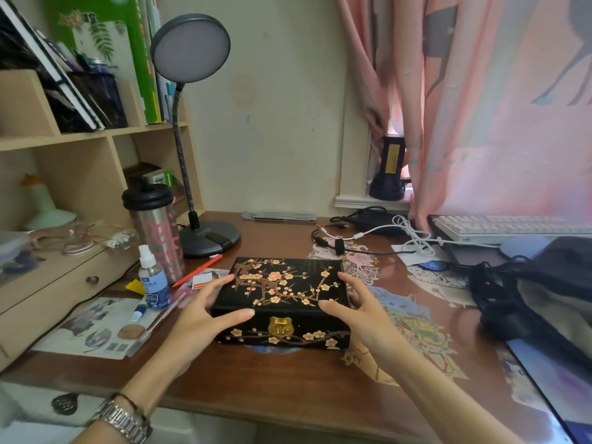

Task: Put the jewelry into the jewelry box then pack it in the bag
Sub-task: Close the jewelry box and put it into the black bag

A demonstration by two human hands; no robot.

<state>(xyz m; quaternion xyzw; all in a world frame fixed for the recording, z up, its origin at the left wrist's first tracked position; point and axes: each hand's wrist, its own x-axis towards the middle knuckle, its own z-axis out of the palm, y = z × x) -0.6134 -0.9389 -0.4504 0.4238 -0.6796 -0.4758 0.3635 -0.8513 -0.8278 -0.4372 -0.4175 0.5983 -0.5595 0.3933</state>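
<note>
A black lacquered jewelry box painted with pink plum blossoms sits shut on the brown desk, its gold clasp facing me. My left hand grips the box's left end, thumb across the front top edge. My right hand grips the right end the same way. The box rests on the desk. A dark bag with black handles lies open at the right edge of the desk. No loose jewelry shows.
A spray bottle, a steel tumbler and a desk lamp stand left of the box. Cables and a keyboard lie behind right. A shelf unit with drawers lines the left side.
</note>
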